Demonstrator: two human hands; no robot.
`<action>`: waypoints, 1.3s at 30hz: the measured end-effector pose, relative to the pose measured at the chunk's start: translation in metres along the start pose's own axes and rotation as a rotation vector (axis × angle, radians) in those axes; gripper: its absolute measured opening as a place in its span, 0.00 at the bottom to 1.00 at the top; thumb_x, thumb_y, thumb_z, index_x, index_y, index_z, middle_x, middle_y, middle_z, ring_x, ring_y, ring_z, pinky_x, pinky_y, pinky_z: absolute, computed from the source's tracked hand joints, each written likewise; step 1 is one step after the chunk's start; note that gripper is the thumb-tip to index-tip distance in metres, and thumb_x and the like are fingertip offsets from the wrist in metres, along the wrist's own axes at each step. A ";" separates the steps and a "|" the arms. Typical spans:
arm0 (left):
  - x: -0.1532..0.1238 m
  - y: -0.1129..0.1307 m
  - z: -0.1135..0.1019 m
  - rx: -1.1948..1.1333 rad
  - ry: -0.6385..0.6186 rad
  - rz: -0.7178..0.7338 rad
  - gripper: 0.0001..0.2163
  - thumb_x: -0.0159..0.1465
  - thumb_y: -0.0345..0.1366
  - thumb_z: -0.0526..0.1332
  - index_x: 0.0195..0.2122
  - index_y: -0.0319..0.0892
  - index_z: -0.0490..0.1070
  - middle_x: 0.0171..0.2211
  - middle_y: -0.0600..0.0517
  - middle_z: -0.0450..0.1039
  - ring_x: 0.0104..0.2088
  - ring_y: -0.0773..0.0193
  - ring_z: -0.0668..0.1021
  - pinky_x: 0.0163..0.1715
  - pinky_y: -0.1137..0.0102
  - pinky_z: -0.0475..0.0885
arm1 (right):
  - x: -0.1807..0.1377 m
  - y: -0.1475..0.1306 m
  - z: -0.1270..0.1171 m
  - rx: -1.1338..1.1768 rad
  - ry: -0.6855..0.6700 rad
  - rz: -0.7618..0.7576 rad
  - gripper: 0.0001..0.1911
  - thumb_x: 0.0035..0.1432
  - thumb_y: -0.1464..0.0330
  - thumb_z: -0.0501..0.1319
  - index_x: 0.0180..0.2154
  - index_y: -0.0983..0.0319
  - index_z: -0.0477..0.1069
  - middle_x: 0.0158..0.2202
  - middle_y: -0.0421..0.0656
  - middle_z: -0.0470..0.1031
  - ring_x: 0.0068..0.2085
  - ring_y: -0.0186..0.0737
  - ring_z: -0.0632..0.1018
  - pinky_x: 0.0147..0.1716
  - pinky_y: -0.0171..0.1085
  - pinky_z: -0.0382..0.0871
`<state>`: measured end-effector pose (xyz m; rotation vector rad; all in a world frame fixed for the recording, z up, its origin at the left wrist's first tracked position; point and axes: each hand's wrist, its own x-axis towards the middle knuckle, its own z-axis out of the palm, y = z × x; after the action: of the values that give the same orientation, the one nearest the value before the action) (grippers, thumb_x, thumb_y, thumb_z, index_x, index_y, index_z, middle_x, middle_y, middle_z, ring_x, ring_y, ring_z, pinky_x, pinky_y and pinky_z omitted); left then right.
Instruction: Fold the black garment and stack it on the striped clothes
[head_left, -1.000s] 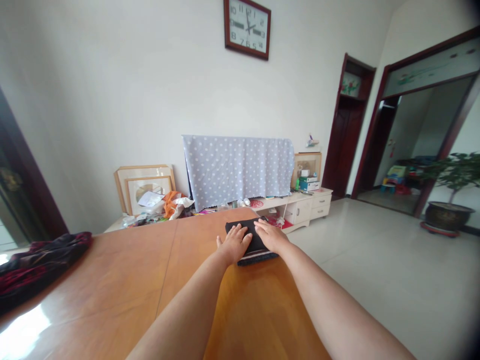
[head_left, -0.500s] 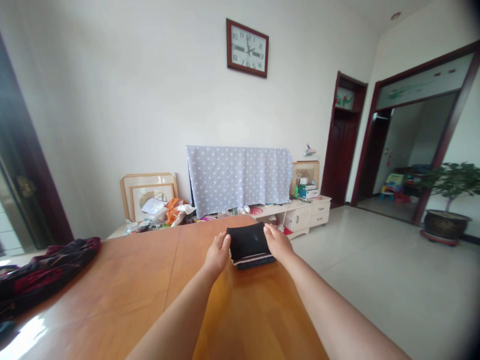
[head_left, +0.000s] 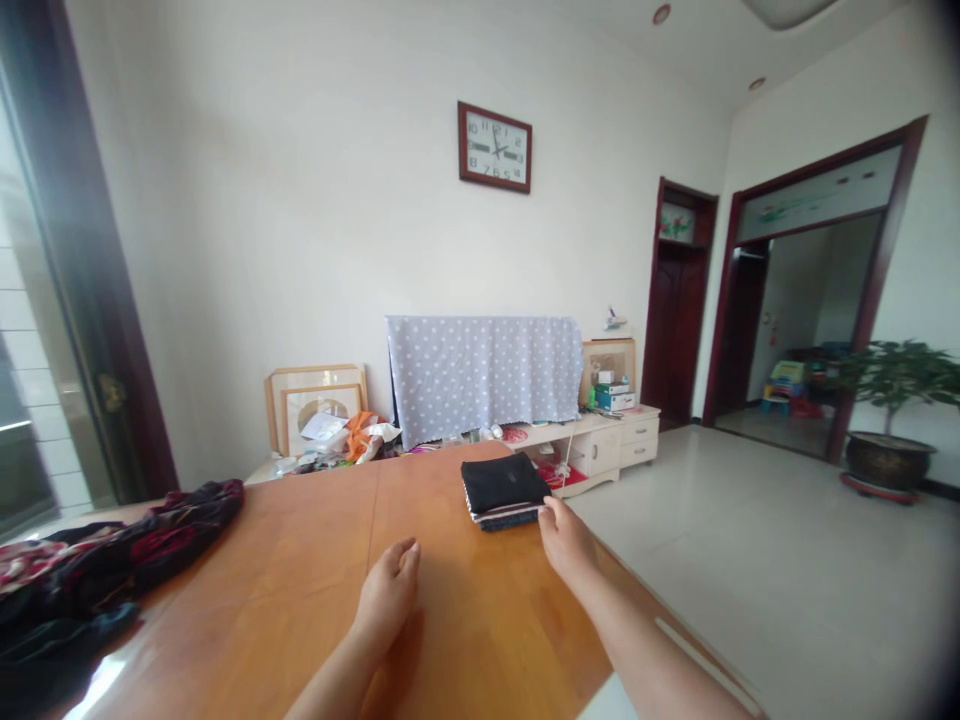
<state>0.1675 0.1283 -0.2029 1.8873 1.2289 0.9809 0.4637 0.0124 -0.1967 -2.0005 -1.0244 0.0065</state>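
Where the glossy orange-brown wooden table fills the lower middle of the frame, a small black folded cloth with a striped edge lies square and flat near the table's far right edge, just right of centre. Its top looks soft and matte against the polished, reflective boards.

The right hand sits just below and right of the folded cloth, fingers loosely extended and together, the fingertips at the cloth's near right corner; whether they touch it I cannot tell. It grips nothing.

The left hand rests lower, in the lower middle of the frame, well apart from the cloth, fingers relaxed and slightly curled, holding nothing, close to the tabletop.

At the far left of the frame a crumpled dark red and black patterned fabric lies heaped on the table. Behind, a grey white-dotted cloth drapes over something on a low cabinet.
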 end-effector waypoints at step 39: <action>-0.148 -0.061 -0.164 0.362 0.048 0.069 0.13 0.67 0.44 0.51 0.35 0.45 0.72 0.37 0.49 0.79 0.40 0.57 0.79 0.38 0.69 0.67 | -0.190 -0.115 0.044 -0.433 -0.161 -0.172 0.08 0.62 0.65 0.53 0.35 0.57 0.70 0.36 0.42 0.80 0.38 0.43 0.79 0.33 0.37 0.60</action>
<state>-0.0405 0.0321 -0.2074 2.2060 1.4562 0.8876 0.2468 -0.0500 -0.2107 -2.3183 -1.3920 -0.1615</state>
